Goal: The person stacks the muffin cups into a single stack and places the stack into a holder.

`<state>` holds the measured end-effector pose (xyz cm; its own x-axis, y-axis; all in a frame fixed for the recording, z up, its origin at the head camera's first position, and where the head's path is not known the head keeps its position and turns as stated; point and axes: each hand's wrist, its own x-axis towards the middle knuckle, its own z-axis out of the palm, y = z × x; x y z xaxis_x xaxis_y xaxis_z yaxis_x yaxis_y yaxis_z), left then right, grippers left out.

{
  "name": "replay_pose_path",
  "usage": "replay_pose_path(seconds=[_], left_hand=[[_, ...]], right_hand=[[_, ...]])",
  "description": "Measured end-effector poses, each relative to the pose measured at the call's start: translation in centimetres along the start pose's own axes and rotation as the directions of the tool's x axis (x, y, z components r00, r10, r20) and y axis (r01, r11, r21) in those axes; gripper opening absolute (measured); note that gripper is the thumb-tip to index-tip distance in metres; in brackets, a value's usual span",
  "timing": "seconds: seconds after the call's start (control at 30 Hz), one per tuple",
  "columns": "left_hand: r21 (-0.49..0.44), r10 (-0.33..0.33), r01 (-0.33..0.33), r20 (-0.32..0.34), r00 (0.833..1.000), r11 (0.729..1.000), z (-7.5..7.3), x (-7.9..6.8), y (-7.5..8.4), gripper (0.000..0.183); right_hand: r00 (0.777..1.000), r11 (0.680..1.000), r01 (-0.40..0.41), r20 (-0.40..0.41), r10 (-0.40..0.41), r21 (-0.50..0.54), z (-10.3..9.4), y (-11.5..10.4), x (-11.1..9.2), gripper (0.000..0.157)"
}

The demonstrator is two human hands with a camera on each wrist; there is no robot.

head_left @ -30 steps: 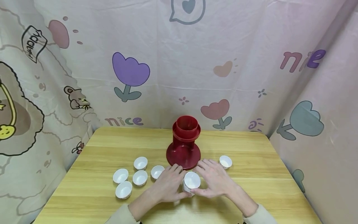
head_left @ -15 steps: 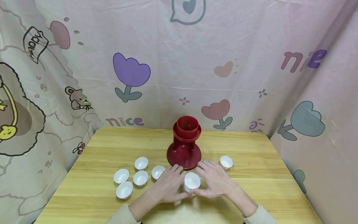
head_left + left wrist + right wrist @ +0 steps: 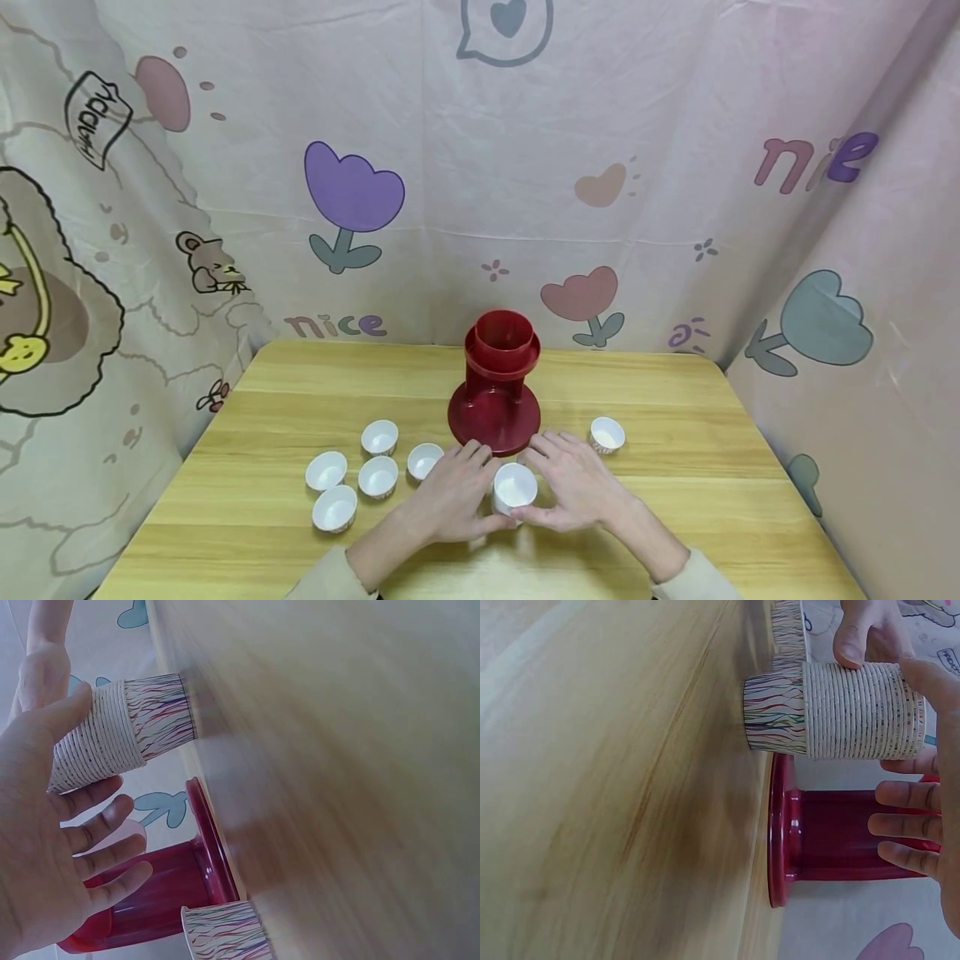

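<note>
A tall stack of nested white paper cups (image 3: 515,486) stands on the wooden table near its front middle. Its ribbed rims sit above a base cup with coloured wavy lines, plain in the right wrist view. My left hand (image 3: 456,493) holds the stack from the left by thumb and forefinger, its other fingers (image 3: 105,823) spread loosely. From the right, my right hand (image 3: 572,485) steadies it the same way, thumb near the upper rim. Just behind rises a red plastic holder (image 3: 493,421) with a round base and an open tube on top.
Several small white paper cups (image 3: 335,509) stand upright to the left of my left hand. One more paper cup (image 3: 607,434) is behind my right hand. A printed curtain (image 3: 465,167) hangs behind the table (image 3: 675,517).
The top of the cup stack has shifted very slightly toward me between the hands. Both hands keep their places, and the holder and loose cups stay put.
</note>
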<state>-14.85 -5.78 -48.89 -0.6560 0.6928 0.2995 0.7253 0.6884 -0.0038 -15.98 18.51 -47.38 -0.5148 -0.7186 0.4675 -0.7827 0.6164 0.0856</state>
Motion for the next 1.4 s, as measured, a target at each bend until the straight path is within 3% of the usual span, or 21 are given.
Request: replay_pose_path(seconds=[0.7, 1.17, 1.4], left_hand=[[0.008, 0.000, 0.001, -0.003, 1.000, 1.000, 0.1, 0.1, 0.0, 0.068], [-0.018, -0.002, 0.001, -0.037, 0.999, 1.000, 0.1, 0.2, 0.1, 0.067], [-0.005, -0.011, 0.011, 0.005, 1.000, 1.000, 0.1, 0.3, 0.2, 0.067]], right_hand=[[1.000, 1.000, -0.009, 0.006, 0.009, 0.001, 0.1, 0.0, -0.2, 0.054], [0.997, 0.999, -0.053, 0.064, 0.053, 0.005, -0.9, 0.1, -0.6, 0.060], [1.000, 1.000, -0.027, -0.002, 0.027, 0.000, -1.1, 1.2, -1.4, 0.060]])
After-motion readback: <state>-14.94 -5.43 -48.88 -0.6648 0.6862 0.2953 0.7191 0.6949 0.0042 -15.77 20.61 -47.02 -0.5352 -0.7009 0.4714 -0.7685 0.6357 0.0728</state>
